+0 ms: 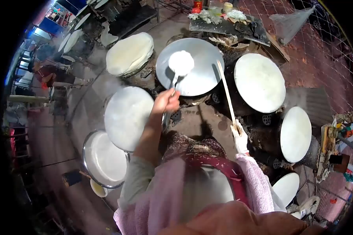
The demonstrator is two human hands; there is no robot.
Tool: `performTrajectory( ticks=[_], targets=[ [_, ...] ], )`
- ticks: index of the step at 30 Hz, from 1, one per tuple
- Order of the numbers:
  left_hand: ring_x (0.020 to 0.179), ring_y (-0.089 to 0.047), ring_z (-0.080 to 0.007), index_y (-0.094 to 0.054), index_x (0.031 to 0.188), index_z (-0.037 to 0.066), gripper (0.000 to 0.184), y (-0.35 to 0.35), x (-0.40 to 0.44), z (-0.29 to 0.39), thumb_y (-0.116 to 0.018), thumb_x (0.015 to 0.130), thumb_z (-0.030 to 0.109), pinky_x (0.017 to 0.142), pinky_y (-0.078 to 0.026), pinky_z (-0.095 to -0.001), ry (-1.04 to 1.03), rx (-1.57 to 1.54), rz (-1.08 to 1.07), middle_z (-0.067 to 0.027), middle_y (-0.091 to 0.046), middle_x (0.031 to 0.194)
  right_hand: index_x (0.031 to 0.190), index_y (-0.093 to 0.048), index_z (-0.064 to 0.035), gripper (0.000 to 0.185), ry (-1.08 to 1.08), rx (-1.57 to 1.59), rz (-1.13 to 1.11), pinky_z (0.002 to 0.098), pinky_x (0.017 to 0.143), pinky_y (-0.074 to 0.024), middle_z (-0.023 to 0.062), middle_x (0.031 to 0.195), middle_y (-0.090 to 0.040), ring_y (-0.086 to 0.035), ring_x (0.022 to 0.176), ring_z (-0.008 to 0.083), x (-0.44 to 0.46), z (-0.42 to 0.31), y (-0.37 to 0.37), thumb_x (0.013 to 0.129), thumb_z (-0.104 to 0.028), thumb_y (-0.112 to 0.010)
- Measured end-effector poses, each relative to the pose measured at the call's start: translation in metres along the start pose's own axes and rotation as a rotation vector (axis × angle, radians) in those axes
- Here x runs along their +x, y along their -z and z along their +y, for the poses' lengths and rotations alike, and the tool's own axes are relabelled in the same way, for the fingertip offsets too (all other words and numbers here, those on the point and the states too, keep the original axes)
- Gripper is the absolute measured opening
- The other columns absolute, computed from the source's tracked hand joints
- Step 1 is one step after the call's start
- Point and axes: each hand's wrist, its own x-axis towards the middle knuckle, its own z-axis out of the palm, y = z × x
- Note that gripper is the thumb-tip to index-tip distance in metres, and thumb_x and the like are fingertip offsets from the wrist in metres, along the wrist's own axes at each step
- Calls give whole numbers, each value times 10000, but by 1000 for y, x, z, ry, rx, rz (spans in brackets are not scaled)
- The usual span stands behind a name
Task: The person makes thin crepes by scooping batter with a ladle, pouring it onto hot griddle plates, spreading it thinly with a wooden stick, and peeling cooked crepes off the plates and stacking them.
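My left hand (166,102), bare, is closed around the handle of a ladle (181,63). White batter fills its bowl, which hangs over a round grey griddle (204,51). My right hand (239,137) wears a whitish glove and grips a long flat wooden stick (226,92). The far end of that stick reaches the griddle's right rim; whether it touches, I cannot tell. Beside my left forearm is a round griddle with a pale sheet (128,117) across it. Below that stands a metal basin (86,150) of white batter.
Pale flatbreads are stacked (129,55) at back left. More round griddles with white sheets (259,82) curve around my right side, another (296,134) lower down. A dark board (227,31) bearing scraps and jars stands behind. At far left is another person (47,74).
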Motion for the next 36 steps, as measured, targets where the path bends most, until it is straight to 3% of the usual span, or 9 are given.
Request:
performTrajectory(
  ticks=[5,9,13,16,20,21,26,30,36],
  targets=[
    [437,-314,-81,-523,961,0,374,-41,149,26,-396,1020,347,422,-274,-253,-129,48,387,36,-365,585,1344,-508,-38,549,191,-260,-31,264,951,-435,128,1284,-597,-582,1111,140,128,-54,-31,879,-267,-691],
    [481,-401,-125,-485,915,-19,353,-35,230,8,-393,1024,303,435,-326,-271,-215,-82,424,-32,-447,639,1430,-386,-77,629,379,-654,-2,399,828,-493,230,1110,-632,-629,971,366,181,-87,-76,932,-433,-531],
    [463,-431,-117,-509,831,-5,227,-9,261,-25,-505,956,184,419,-355,-271,-306,176,653,-29,-472,628,1458,-328,-140,625,91,-1026,-126,492,671,-487,232,841,-640,-628,764,406,198,-66,-88,943,-467,-464],
    [670,-575,-315,-555,855,-29,211,37,243,-31,-584,869,180,611,-460,-411,-457,803,783,-167,-594,773,1350,-490,-74,556,241,-809,-26,467,713,-498,258,907,-642,-631,812,409,189,-70,-89,927,-435,-519],
    [863,-620,-352,-530,1127,-32,365,72,197,0,-606,877,223,754,-485,-445,-445,1202,995,-205,-622,930,1242,-592,-6,431,-12,-32,-75,244,681,-475,-11,872,-656,-567,774,81,197,-37,-119,882,-220,-691],
    [839,-632,-345,-511,1155,-27,361,81,185,4,-603,902,214,729,-495,-428,-482,1067,995,-208,-618,931,1163,-633,16,354,-361,-80,-125,232,707,-472,14,899,-661,-567,804,78,188,-75,-133,884,-197,-683],
    [807,-660,-375,-522,1164,-41,312,89,125,27,-589,911,129,685,-514,-382,-929,1221,1059,-224,-656,892,1210,-591,51,414,-13,-385,-82,274,802,-484,121,1028,-694,-637,905,178,204,-86,-138,894,-208,-660],
    [561,-555,-120,-561,1068,-12,167,93,93,22,-518,948,97,543,-455,-271,-721,1011,891,-48,-578,688,1206,-589,45,369,-107,-199,-112,243,735,-472,61,967,-656,-578,825,113,202,-80,-139,916,-178,-631],
    [587,-561,-235,-557,942,-2,126,96,54,12,-515,947,116,538,-439,-322,-579,1087,759,-108,-571,694,1170,-632,-2,309,-133,-311,-265,211,688,-465,5,843,-641,-564,744,69,203,-104,-163,905,-163,-638]
  ],
)
